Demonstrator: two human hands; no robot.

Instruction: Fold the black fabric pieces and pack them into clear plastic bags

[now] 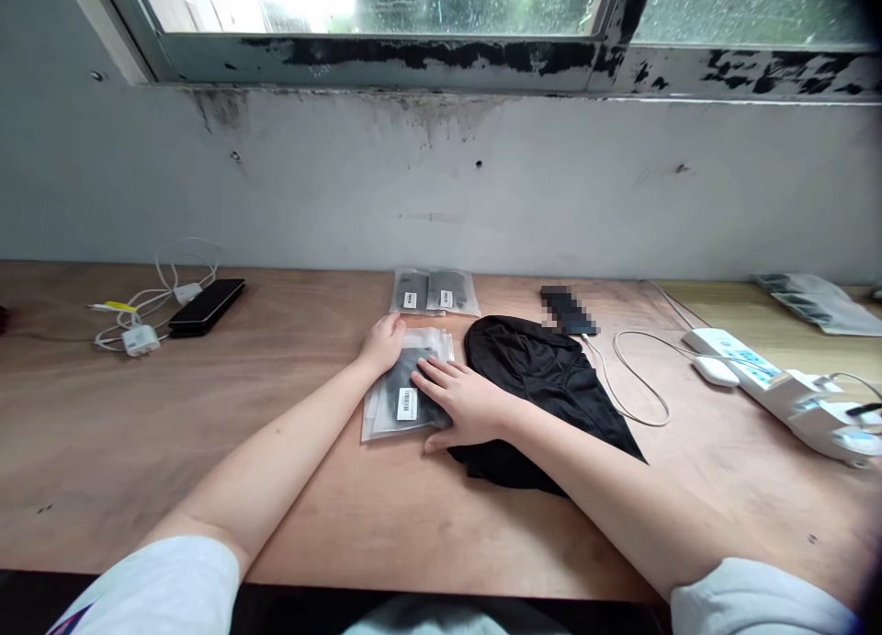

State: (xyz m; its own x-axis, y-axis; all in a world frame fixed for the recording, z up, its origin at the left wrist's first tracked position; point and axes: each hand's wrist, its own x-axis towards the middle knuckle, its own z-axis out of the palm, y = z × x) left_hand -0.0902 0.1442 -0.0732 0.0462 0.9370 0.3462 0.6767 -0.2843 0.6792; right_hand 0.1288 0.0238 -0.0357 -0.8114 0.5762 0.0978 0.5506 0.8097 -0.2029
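A clear plastic bag (406, 401) with a white barcode label lies flat on the wooden table, and folded black fabric shows inside it. My left hand (382, 343) is curled over the bag's upper left edge. My right hand (461, 405) rests flat on the bag's right side with its fingers spread, and it also lies partly over a loose piece of shiny black fabric (544, 378). Just beyond the bag lie two similar labelled bags (434, 291), side by side.
A blurred phone (569, 310) lies beyond the black fabric. To the left are a dark phone (207, 306), a white charger (141, 341) and tangled cables. To the right are a white power strip (751, 378) and a white mouse (715, 371). A wall stands behind the table.
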